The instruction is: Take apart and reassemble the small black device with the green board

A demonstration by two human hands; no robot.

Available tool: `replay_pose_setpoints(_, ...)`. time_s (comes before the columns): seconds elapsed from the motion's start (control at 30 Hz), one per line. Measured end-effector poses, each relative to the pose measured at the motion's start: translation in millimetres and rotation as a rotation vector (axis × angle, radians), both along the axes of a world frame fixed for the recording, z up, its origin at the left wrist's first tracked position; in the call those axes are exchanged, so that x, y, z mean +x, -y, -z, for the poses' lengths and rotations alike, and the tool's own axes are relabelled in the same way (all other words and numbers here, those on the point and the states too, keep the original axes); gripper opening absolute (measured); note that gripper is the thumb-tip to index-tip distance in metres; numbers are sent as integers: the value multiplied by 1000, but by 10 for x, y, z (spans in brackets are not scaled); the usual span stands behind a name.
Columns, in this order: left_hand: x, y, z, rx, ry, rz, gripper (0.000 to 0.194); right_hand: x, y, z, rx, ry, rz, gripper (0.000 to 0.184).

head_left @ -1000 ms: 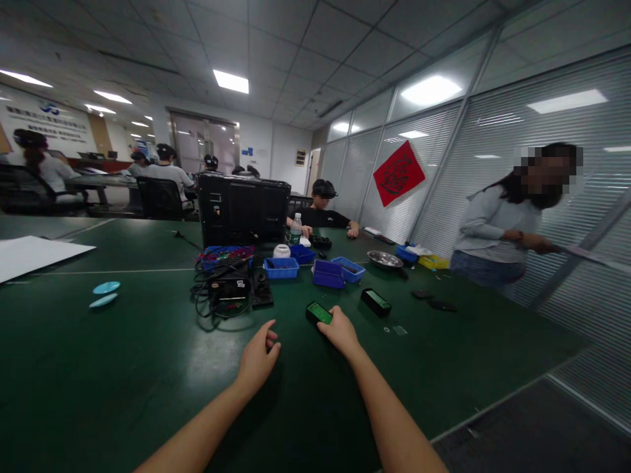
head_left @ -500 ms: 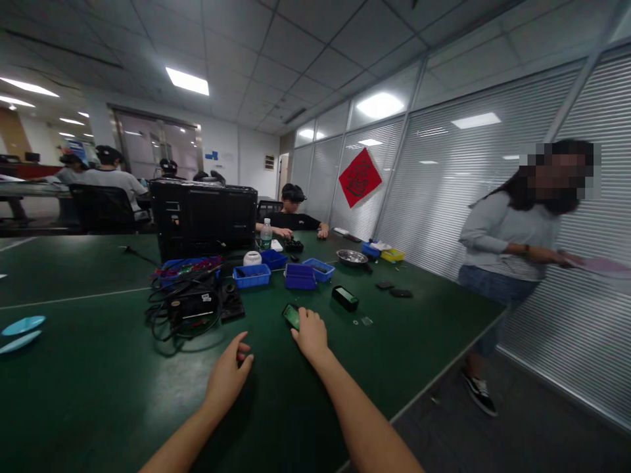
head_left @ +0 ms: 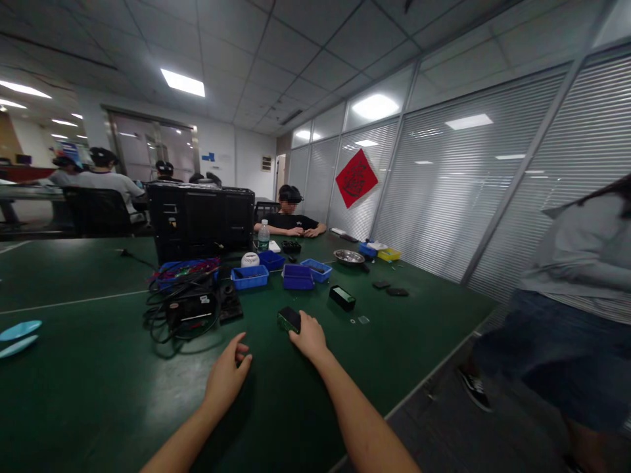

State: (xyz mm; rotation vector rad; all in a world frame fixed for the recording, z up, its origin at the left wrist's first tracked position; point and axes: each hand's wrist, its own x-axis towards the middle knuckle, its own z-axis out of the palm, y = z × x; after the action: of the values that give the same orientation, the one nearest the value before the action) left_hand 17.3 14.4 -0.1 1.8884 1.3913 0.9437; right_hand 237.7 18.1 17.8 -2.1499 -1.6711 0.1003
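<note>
My right hand [head_left: 310, 336] grips the right end of a small black box-shaped case [head_left: 290, 318] just above or on the green table. A dark face of the case points up, and a strip of green shows along its lower edge. My left hand [head_left: 231, 364] is held over the table to the left with nothing in it, fingers loosely bent and apart. A similar black case [head_left: 342, 297], with a pale green panel inside, lies beyond my right hand. Beside it are a small ring [head_left: 352, 321] and a clear square piece [head_left: 363, 320].
Blue bins [head_left: 249, 277], a metal bowl [head_left: 349, 257] and a water bottle [head_left: 263, 235] stand farther back. Tangled cables [head_left: 165, 315] and a large black housing [head_left: 202, 220] are at left. Across the table sits a person [head_left: 290, 220]; another person [head_left: 582, 276] passes at right.
The case in my right hand has turned, its green face giving way to a dark one. My left hand has barely moved. The walking person has come closer at right.
</note>
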Motion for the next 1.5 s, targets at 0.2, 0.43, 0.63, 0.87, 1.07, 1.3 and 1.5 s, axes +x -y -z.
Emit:
replay_pose_setpoints(0.2, -8, -9, -4, -16, 0, -4, 51, -1, 28, 8, 27, -124, 70, 42)
replay_pose_setpoints(0.43, 1, -25, 42, -8, 28, -7, 49, -145, 92, -17, 103, 76, 13, 50)
replay_pose_setpoints(0.63, 2, -44, 82, 4, -1, 10, 48, -225, 143, 2, 116, 255, -66, 61)
replay_pose_setpoints(0.87, 5, -49, 97, 25, -2, -1, 47, -302, 220, -50, 144, 217, -107, 51)
replay_pose_setpoints(1.07, 9, -58, 115, 22, -2, -9, 47, -289, 168, -63, 57, 89, -22, 69)
replay_pose_setpoints(1.3, -8, -57, 97, 32, -4, -19, 46, -350, 218, -95, -17, 15, 10, 60)
replay_pose_setpoints(1.5, 138, 343, -342, -89, 191, 77, 21, -302, 246, -124, -34, -159, 34, 63)
